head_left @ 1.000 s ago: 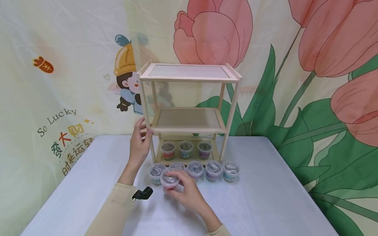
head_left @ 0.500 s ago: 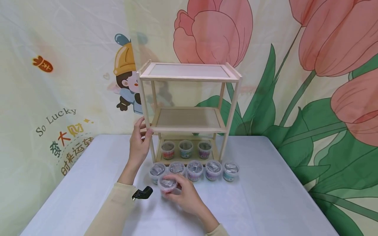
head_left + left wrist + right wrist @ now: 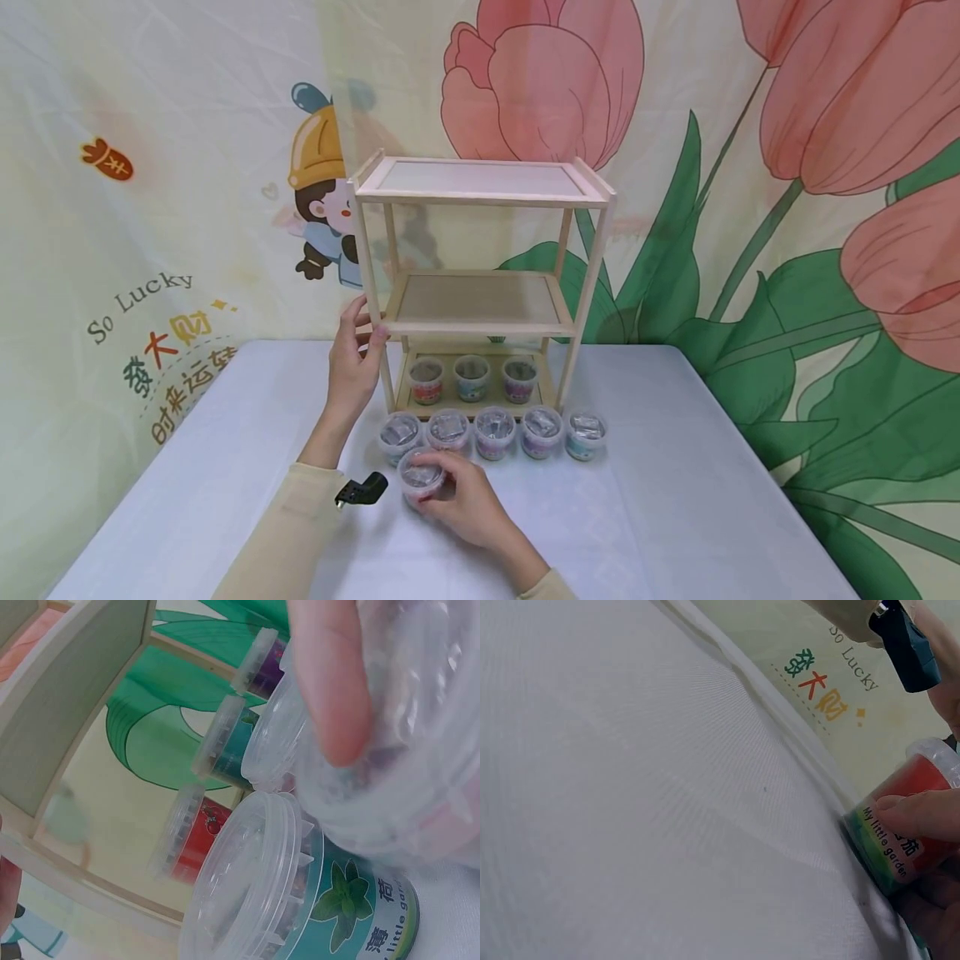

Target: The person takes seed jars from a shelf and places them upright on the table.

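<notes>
The right hand (image 3: 457, 500) is grasping a small red tub (image 3: 422, 479) with a clear lid, fingers curling round its side; the tub is sitting on the counter (image 3: 675, 517) just near of a row of five similar tubs (image 3: 491, 432). In the right wrist view the tub's label is reading "my little garden" above Chinese characters too blurred to read. In the left wrist view a green tub (image 3: 330, 900) is showing a mint leaf, the character "荷" and "little garden".

The left hand (image 3: 354, 367) is reaching up and gripping the near left post of a three-tier wooden shelf (image 3: 480, 192), thumb on the front of the post, fingers behind. A black wrist device (image 3: 362, 490) is showing at the cream sleeve.

Three more tubs (image 3: 472, 379) are standing on the shelf's bottom tier. The backdrop at far left is reading "So Lucky" (image 3: 138, 304) with "发大财" below.
</notes>
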`<action>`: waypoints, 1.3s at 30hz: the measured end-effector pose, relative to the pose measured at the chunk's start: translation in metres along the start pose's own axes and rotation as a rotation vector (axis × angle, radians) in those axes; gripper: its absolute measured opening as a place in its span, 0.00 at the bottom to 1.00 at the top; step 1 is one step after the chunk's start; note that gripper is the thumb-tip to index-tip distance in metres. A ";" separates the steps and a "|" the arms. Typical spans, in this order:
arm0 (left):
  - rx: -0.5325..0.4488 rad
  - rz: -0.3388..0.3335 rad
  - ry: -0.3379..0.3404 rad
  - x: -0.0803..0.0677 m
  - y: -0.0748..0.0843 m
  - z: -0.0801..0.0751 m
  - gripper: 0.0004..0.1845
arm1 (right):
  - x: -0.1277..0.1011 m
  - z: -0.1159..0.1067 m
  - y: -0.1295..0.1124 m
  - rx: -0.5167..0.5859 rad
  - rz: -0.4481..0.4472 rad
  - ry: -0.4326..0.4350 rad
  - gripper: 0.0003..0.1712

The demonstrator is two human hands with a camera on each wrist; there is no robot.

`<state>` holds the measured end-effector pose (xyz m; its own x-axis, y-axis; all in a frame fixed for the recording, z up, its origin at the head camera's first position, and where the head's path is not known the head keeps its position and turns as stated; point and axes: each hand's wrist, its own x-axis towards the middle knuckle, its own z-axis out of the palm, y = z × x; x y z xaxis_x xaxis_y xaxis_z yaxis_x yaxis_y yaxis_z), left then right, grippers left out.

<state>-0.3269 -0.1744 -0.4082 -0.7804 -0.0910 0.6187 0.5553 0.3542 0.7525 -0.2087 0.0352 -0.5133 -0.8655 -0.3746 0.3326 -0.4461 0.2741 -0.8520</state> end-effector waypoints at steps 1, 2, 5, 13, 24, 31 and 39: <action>-0.003 -0.001 0.000 0.000 0.000 0.000 0.31 | 0.000 0.000 0.001 0.000 0.001 0.002 0.33; -0.005 -0.002 0.001 0.000 -0.001 0.000 0.31 | 0.000 0.001 0.001 -0.002 0.001 0.004 0.34; -0.011 -0.002 0.004 0.000 -0.001 0.000 0.31 | -0.001 0.002 0.002 -0.006 -0.001 0.010 0.34; -0.001 -0.013 0.005 0.000 0.000 0.000 0.31 | 0.000 0.003 0.004 -0.032 0.010 0.003 0.35; 0.001 -0.005 0.001 0.000 -0.001 0.001 0.31 | -0.001 -0.014 -0.002 0.091 0.038 -0.160 0.41; -0.005 0.001 0.012 0.000 -0.002 0.001 0.30 | 0.000 -0.028 -0.012 0.116 0.104 -0.232 0.42; -0.014 -0.025 0.011 0.001 -0.001 0.002 0.31 | 0.001 -0.049 -0.028 0.023 0.143 -0.307 0.41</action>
<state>-0.3289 -0.1728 -0.4086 -0.7910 -0.1104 0.6018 0.5394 0.3384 0.7711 -0.2083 0.0708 -0.4693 -0.8084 -0.5839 0.0744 -0.3163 0.3244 -0.8914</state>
